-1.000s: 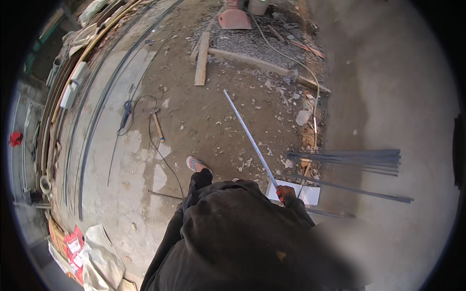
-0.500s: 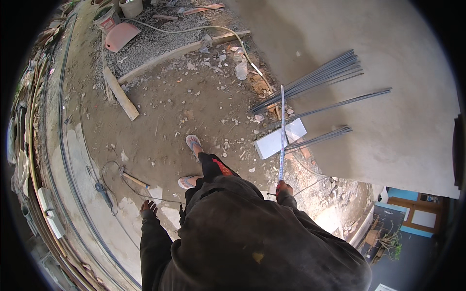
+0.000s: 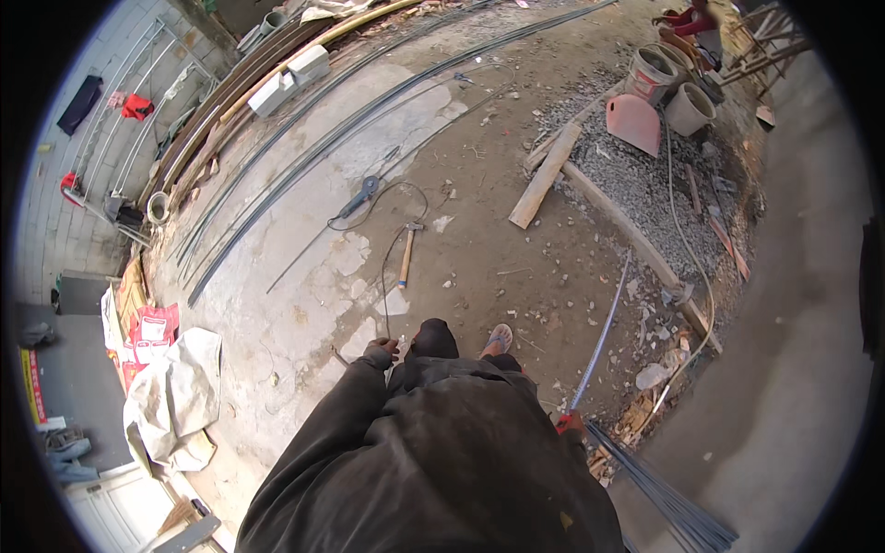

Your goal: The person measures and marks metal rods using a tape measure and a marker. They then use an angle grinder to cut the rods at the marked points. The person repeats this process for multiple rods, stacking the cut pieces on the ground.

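Observation:
My right hand (image 3: 575, 423) is closed around a red tape measure (image 3: 562, 425). From it a long pale blade (image 3: 602, 341) sticks out forward over the dirt, bending slightly toward its far end. My left hand (image 3: 381, 350) hangs low beside my left knee, its fingers loosely apart and holding nothing that I can see. A dark cable (image 3: 383, 293) runs down to the ground close to that hand. Just ahead lies a hammer (image 3: 406, 258) with a wooden handle. A bundle of thin steel bars (image 3: 668, 493) rests below my right hand, partly hidden by my sleeve.
An angle grinder (image 3: 360, 196) lies ahead, left of the hammer. Long steel bars (image 3: 323, 143) cross the ground at left. Planks (image 3: 547, 175) edge the gravel (image 3: 645, 184), with buckets (image 3: 690, 110) and a pink scoop (image 3: 633, 123). Another person (image 3: 698, 28) is at the far right.
My view and body have turned left, bringing the grinder, hammer and long bars ahead. The tape measure stays in my right hand, its blade now over dirt. My left hand has come nearer my leg.

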A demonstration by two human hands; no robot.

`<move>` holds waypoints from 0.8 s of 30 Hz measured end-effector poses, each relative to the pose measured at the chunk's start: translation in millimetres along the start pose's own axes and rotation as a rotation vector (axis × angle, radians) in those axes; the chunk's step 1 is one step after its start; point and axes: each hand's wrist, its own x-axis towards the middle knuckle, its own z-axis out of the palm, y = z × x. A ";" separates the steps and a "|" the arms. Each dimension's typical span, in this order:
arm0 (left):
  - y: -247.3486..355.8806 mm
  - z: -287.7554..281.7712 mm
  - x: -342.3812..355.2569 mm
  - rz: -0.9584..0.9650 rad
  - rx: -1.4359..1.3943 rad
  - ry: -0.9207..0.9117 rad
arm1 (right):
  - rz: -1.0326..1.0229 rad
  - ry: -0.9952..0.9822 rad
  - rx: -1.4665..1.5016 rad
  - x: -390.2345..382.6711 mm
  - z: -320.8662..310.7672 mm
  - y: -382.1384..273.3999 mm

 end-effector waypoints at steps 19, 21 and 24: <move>-151.8 -27.6 62.0 -0.138 -0.160 0.114 | -0.494 -0.349 -0.945 -99.9 315.8 -165.3; -124.4 -40.4 82.2 -0.142 -0.286 0.085 | -0.604 -0.338 -0.981 -81.4 315.4 -156.1; -74.2 -72.0 86.5 -0.192 -0.648 0.169 | -0.645 -0.335 -1.029 -70.7 326.7 -167.8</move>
